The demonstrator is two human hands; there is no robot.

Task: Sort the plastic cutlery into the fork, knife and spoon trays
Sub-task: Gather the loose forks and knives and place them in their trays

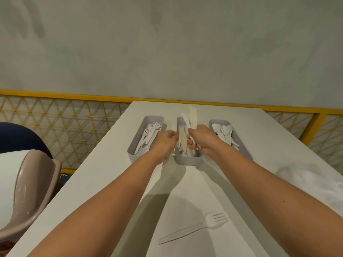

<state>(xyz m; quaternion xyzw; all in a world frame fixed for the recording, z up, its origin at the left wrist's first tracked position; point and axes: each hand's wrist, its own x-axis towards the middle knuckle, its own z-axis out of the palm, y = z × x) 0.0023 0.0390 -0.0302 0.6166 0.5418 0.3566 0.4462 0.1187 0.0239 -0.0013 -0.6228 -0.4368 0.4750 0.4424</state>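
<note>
Three grey trays stand side by side at the table's far end. The fork tray (148, 120) on the left holds several white forks, the knife tray (187, 160) in the middle holds knives, and the spoon tray (239, 138) on the right holds spoons. My right hand (201, 139) is over the knife tray, closed around a bunch of white knives (192, 115) that stick up beyond it. My left hand (166, 140) hovers at the knife tray's left rim, fingertips touching the knives lying inside. One white fork (194, 228) lies alone on the near table.
The white table (111, 173) ends at a yellow mesh railing (65, 115) and grey wall. A white-and-beige chair (24, 191) stands at the left edge. A crumpled clear plastic bag (311, 182) lies on the right side of the table.
</note>
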